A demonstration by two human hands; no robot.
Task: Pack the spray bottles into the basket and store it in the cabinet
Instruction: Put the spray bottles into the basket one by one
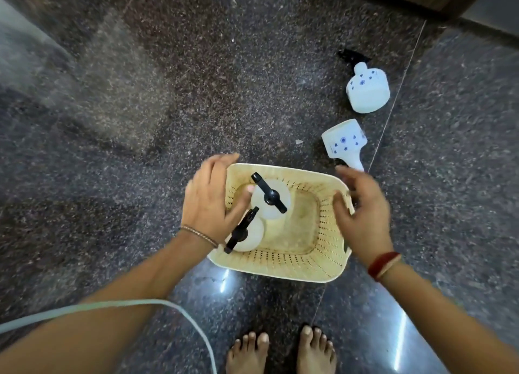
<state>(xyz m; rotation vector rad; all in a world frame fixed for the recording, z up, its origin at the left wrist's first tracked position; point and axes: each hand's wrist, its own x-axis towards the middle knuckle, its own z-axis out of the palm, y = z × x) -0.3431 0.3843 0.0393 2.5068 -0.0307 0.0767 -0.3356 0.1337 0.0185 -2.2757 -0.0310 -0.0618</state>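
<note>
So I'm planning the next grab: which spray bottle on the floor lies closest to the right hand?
The nearer floor bottle, lying with its neck toward the right hand, just beyond the basket. The other floor bottle lies farther off, black trigger pointing away.

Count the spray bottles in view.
4. Two white plastic spray bottles with black triggers stand in the cream perforated basket, one behind the other; two lie on the floor beyond it.

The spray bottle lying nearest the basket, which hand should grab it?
Probably the right hand: it sits at the basket rim, next to that bottle. The left hand is across the basket.
</note>
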